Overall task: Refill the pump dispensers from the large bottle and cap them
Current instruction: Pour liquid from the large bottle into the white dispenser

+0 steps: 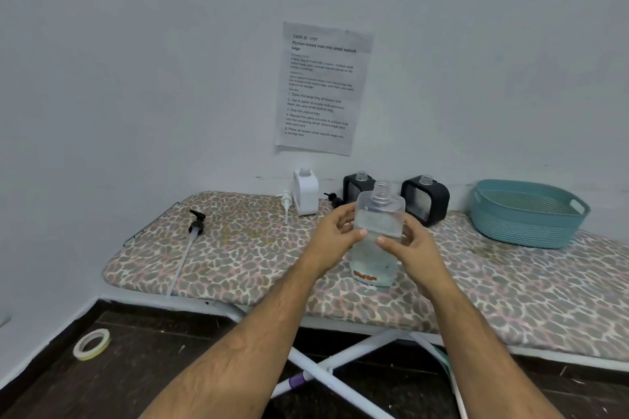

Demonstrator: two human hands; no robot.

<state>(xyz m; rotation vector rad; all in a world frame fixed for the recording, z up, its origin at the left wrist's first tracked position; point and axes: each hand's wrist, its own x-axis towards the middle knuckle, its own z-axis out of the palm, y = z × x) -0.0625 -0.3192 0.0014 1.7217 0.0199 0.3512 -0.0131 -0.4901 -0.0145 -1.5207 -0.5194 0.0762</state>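
Hands: your left hand [335, 231] and right hand [408, 245] both grip the large bottle [377, 235], fingers curled round its sides, uncapped, upright over the ironing board [238, 255]. White dispenser [305, 192] and two black dispensers [357, 187] [425, 201] stand open-necked behind it by the wall. Black pump [196, 223] lies well left.

Two bare forearms are showing, hairy, no sleeves; left hand [335, 231] and right hand [410, 243] are wearing nothing.
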